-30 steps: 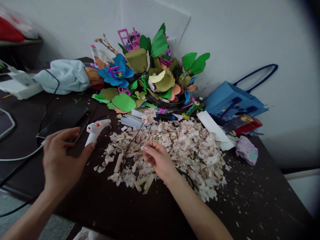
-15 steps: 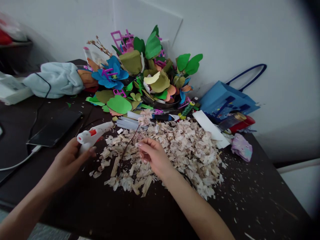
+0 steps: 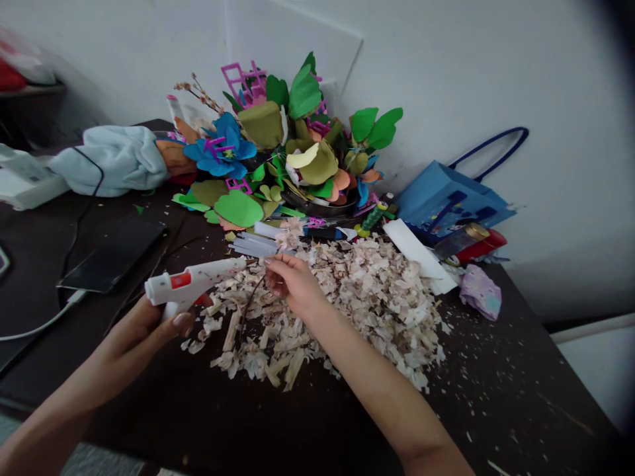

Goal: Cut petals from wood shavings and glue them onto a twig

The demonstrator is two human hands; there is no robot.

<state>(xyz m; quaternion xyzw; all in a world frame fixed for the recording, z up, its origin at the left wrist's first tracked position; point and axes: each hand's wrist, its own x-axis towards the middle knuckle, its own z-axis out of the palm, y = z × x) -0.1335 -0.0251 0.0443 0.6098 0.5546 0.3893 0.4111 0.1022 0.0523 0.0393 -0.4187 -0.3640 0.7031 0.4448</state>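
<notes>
My left hand (image 3: 143, 334) is wrapped round the handle of a white glue gun (image 3: 198, 279) with a red part on its body. The gun's tip points right, close to the fingertips of my right hand (image 3: 292, 281). Those fingers are pinched together; whatever sits between them is too small to name. A thin brown twig (image 3: 252, 299) stands by my right hand, with a pale pink flower (image 3: 290, 233) just above the hand. Below both lies a wide heap of dry, pale petal-like flakes (image 3: 377, 284).
Behind the heap are translucent glue sticks (image 3: 255, 244), a green thread spool (image 3: 374, 217) and colourful felt-like flowers (image 3: 317, 162). A white strip (image 3: 419, 254) and a blue bag (image 3: 449, 198) stand right. At left lie a dark tablet (image 3: 114, 258) with a white cable and a pale blue cloth (image 3: 116, 158).
The glue gun in my left hand has moved right and levelled out, its tip now near my right fingers. My right hand has shifted slightly up and left, still pinched.
</notes>
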